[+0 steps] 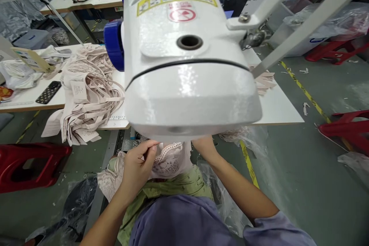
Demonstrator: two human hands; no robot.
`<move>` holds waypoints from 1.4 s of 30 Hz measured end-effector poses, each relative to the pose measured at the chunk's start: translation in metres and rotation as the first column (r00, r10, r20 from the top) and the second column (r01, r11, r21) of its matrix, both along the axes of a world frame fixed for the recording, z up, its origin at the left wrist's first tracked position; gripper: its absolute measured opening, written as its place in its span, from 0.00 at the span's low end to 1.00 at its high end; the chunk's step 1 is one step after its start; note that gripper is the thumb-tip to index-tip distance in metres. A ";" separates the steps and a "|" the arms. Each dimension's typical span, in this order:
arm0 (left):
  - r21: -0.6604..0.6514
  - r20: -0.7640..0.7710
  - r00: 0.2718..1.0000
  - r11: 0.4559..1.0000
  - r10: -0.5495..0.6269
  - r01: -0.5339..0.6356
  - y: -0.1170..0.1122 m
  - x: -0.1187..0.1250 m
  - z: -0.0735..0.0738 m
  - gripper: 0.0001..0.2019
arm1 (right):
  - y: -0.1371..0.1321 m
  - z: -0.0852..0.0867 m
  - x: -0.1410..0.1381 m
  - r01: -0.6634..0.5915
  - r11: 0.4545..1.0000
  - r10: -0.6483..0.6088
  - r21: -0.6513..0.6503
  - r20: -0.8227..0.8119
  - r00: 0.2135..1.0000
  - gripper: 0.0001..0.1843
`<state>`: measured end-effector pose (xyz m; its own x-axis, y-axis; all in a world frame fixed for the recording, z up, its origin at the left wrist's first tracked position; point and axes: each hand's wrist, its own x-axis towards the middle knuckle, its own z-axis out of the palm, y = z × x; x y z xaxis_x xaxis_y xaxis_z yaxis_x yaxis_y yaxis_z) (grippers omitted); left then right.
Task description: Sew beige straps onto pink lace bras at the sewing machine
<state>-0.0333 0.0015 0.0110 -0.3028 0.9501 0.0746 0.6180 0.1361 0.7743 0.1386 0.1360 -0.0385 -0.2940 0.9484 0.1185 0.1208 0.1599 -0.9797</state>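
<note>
One red stool (pixel 59 157), glossy moulded plastic; soft heap of beige straps (pixel 92 103), looped, tangled; left hand (pixel 140 165), thumb and forefinger pinching the edge of floral, scalloped lace cloth (pixel 171 163), which lies between both hands; smooth, rounded white sewing machine (pixel 190 98); right hand (pixel 206 148), fingertips hidden behind the machine, grip cannot be told

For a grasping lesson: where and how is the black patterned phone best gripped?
Take the phone by its long edges, probably from above and in front: it lies flat near the front edge of the table, garments piled at right.
</note>
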 end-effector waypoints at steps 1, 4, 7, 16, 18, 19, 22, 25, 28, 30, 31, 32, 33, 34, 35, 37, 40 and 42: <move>-0.001 0.006 1.000 1.000 0.010 -0.010 -0.001 0.000 -0.001 0.12 | -0.003 -0.004 0.003 0.019 1.000 -0.019 -0.004 -0.018 1.000 0.16; -0.009 0.035 0.998 0.998 0.056 -0.055 -0.003 -0.001 -0.004 0.12 | -0.011 -0.011 0.012 0.024 0.999 -0.026 -0.030 -0.044 0.999 0.17; -0.004 0.063 0.996 0.998 0.066 -0.065 -0.003 -0.001 -0.004 0.12 | -0.016 -0.011 0.016 0.001 0.999 -0.002 -0.044 -0.033 0.999 0.15; 0.028 0.097 0.995 0.999 0.038 -0.041 0.001 0.001 -0.005 0.12 | -0.024 -0.007 0.015 -0.031 0.998 0.030 -0.058 -0.019 0.999 0.16; 0.028 0.096 0.995 0.999 0.042 -0.044 0.001 0.002 -0.006 0.12 | -0.026 -0.004 0.014 -0.062 0.996 0.060 -0.058 -0.036 0.998 0.15; 0.019 0.098 0.994 0.999 0.044 -0.046 0.000 0.002 -0.006 0.12 | -0.026 -0.003 0.014 -0.084 0.995 0.081 -0.061 -0.044 0.996 0.15; -0.019 0.116 0.992 0.999 0.043 -0.041 0.000 0.003 -0.004 0.13 | -0.028 0.000 0.013 -0.124 0.989 0.122 -0.079 -0.032 0.992 0.15; -0.018 0.123 0.991 0.999 0.048 -0.046 0.000 0.004 -0.002 0.13 | -0.029 -0.003 0.012 -0.158 0.984 0.155 -0.080 -0.048 0.987 0.16; 0.000 0.129 0.989 0.998 0.067 -0.068 -0.001 0.004 -0.003 0.13 | -0.029 -0.009 0.011 -0.207 0.976 0.199 -0.070 -0.104 0.974 0.17; -0.001 0.136 0.988 0.998 0.066 -0.067 -0.001 0.003 -0.005 0.13 | -0.030 -0.011 0.010 -0.205 0.976 0.196 -0.078 -0.103 0.975 0.18; 0.002 0.137 0.989 0.998 0.064 -0.064 -0.002 0.003 -0.006 0.13 | -0.030 -0.010 0.010 -0.198 0.977 0.190 -0.084 -0.095 0.977 0.19; 0.003 0.137 0.989 0.998 0.061 -0.062 -0.002 0.003 -0.007 0.13 | -0.031 -0.009 0.009 -0.193 0.977 0.186 -0.089 -0.087 0.979 0.19; 0.003 0.141 0.988 0.998 0.062 -0.063 -0.002 0.003 -0.007 0.14 | -0.031 -0.008 0.008 -0.192 0.977 0.185 -0.090 -0.081 0.979 0.19; 0.003 0.148 0.987 0.998 0.065 -0.066 -0.002 0.003 -0.008 0.14 | -0.031 -0.007 0.007 -0.191 0.978 0.184 -0.088 -0.080 0.980 0.19; -0.001 0.161 0.985 0.998 0.070 -0.070 -0.002 0.004 -0.008 0.15 | -0.031 -0.007 0.006 -0.191 0.978 0.184 -0.083 -0.082 0.979 0.19; -0.017 0.195 0.977 0.997 0.082 -0.080 -0.001 0.005 -0.007 0.14 | -0.031 -0.006 0.003 -0.190 0.979 0.181 -0.079 -0.105 0.978 0.18; -0.040 0.277 0.957 0.996 0.092 -0.084 -0.004 0.010 -0.007 0.13 | -0.034 -0.003 0.003 -0.193 0.969 0.165 -0.152 -0.182 0.969 0.19; -0.071 0.363 0.929 0.996 0.072 -0.050 -0.010 0.015 -0.007 0.12 | -0.039 -0.001 0.008 -0.231 0.943 0.174 -0.241 -0.235 0.956 0.18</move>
<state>-0.0185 -0.0081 0.0040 -0.3558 0.9283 -0.1077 0.2838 0.2171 0.9340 0.1464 0.0969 -0.0394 -0.4786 0.8767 -0.0483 -0.0971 -0.1075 -0.9895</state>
